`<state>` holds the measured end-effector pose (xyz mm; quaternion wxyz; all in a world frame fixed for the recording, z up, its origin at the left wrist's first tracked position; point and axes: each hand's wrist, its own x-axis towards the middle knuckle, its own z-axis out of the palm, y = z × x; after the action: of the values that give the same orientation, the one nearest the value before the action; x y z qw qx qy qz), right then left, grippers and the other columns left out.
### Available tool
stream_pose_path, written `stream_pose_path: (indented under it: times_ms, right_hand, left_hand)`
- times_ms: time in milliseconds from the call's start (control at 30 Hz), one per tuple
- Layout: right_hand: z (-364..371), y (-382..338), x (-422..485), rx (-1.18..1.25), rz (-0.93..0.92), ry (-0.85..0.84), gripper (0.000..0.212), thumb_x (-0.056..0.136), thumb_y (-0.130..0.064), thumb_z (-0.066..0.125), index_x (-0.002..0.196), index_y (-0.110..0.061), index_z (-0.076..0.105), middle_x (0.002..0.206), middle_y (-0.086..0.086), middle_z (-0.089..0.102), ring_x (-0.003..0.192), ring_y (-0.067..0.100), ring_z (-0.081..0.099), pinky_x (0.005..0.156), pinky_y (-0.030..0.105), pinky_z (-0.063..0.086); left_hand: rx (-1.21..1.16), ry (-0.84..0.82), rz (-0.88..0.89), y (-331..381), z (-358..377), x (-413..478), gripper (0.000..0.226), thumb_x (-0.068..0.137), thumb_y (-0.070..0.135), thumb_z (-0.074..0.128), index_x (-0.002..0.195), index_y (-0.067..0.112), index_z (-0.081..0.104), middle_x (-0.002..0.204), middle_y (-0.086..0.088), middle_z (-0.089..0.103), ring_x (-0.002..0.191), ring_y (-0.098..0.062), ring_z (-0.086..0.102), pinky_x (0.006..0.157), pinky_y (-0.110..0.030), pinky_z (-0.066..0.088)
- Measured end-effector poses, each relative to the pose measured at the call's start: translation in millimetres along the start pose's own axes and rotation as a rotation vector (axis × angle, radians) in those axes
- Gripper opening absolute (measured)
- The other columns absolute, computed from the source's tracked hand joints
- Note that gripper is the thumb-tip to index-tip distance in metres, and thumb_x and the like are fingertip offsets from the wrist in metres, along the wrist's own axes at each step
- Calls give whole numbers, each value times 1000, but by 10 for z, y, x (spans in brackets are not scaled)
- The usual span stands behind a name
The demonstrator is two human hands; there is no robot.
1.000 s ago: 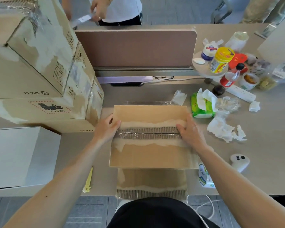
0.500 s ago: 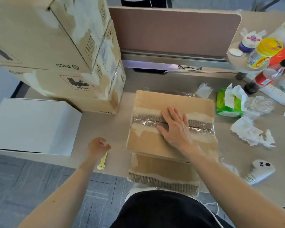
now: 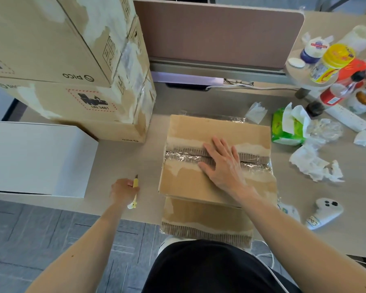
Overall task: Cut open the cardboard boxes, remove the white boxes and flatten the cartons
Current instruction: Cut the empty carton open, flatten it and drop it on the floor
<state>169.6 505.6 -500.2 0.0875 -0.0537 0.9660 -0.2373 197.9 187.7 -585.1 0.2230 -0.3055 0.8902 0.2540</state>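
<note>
A brown cardboard box [image 3: 190, 187] sits on the desk before me, its top seam covered with clear tape. My right hand [image 3: 222, 163] presses flat on that seam with straight fingers. Left of the box, my left hand [image 3: 123, 192] grips a yellow utility knife [image 3: 135, 194], blade tip pointing away from me. A white box [image 3: 36, 157] lies at the desk's left end. Stacked brown cartons [image 3: 72, 66] with torn tape rise behind it.
Crumpled tissues [image 3: 313, 163], a green tissue pack [image 3: 285, 127], bottles and jars [image 3: 334, 62], a power strip [image 3: 347, 119] and a white controller [image 3: 325, 212] crowd the right side. A brown divider panel [image 3: 220, 32] closes the back. The desk edge [image 3: 93, 206] runs below my left hand.
My left hand left the box, reached to the desk edge and picked up the yellow knife. My right hand moved from the box's right side to press flat on the taped seam.
</note>
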Motion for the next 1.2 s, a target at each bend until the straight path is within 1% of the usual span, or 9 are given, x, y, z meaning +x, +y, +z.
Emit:
stream_pose_path:
  times_ms: [200, 333, 500, 667, 800, 933, 1000, 1100, 1200]
  right_hand:
    - [-142, -132, 23, 163, 32, 49, 47, 92, -37, 64, 134, -18, 58, 152, 4, 43, 145, 22, 28, 119, 41, 16]
    - [-231, -389, -11, 398, 25, 135, 26, 92, -28, 67, 112, -13, 73, 111, 3, 70, 106, 18, 61, 94, 26, 43]
    - [-211, -725, 14, 848, 129, -104, 19, 98, -30, 59, 106, -27, 76, 97, -6, 74, 87, 11, 65, 82, 29, 51]
    - [-185, -774, 1, 1256, 262, -278, 28, 101, -25, 54, 117, -11, 71, 110, 15, 72, 102, 30, 66, 89, 44, 52]
    - [-169, -737, 6, 1369, 274, -348, 29, 99, -25, 57, 117, -6, 70, 117, 20, 69, 114, 41, 61, 104, 57, 45]
    - [-201, -759, 31, 1443, 298, -288, 23, 96, -17, 61, 105, 1, 71, 101, 17, 72, 91, 27, 68, 79, 36, 56]
    - [-233, -754, 72, 1378, 338, -230, 21, 94, -15, 64, 104, 2, 72, 93, 13, 72, 84, 23, 66, 72, 34, 55]
    - [-247, -645, 183, 987, 243, -74, 10, 92, -17, 68, 89, -14, 78, 74, 2, 72, 71, 17, 69, 68, 37, 56]
    - [-261, -555, 275, 524, 38, -7, 11, 88, -18, 69, 84, -18, 79, 70, -6, 72, 65, 12, 68, 63, 31, 55]
  left_hand:
    - [-597, 83, 121, 691, -375, -294, 22, 78, 15, 84, 96, 13, 71, 87, -8, 72, 79, -23, 67, 77, -35, 54]
    - [-924, -20, 302, 1089, -615, -658, 24, 83, 5, 77, 99, 16, 63, 75, -1, 72, 71, -10, 67, 65, -24, 58]
    - [-1031, -290, 409, 1363, -647, -956, 30, 87, -5, 67, 101, 12, 48, 67, -6, 72, 61, -16, 69, 56, -24, 54]
    - [-1110, -465, 416, 1388, -602, -1042, 37, 76, 11, 69, 100, 10, 40, 65, -12, 70, 58, -23, 68, 53, -29, 54]
    - [-1115, -516, 410, 1371, -573, -1015, 26, 89, -1, 61, 100, 9, 39, 68, -14, 72, 57, -24, 69, 52, -29, 54]
    - [-983, -448, 454, 1348, -601, -943, 36, 78, 18, 75, 99, 10, 46, 78, -17, 74, 64, -25, 71, 63, -32, 57]
    - [-877, -312, 480, 1313, -631, -832, 40, 71, 23, 83, 95, 12, 53, 75, -10, 71, 62, -19, 67, 63, -29, 55]
    - [-657, -119, 565, 1239, -659, -603, 37, 70, 27, 89, 98, 21, 65, 77, 3, 58, 67, -9, 53, 63, -21, 47]
    - [-409, -148, 658, 1211, -644, -409, 49, 72, 29, 88, 115, 33, 65, 103, 7, 54, 83, -8, 50, 77, -22, 45]
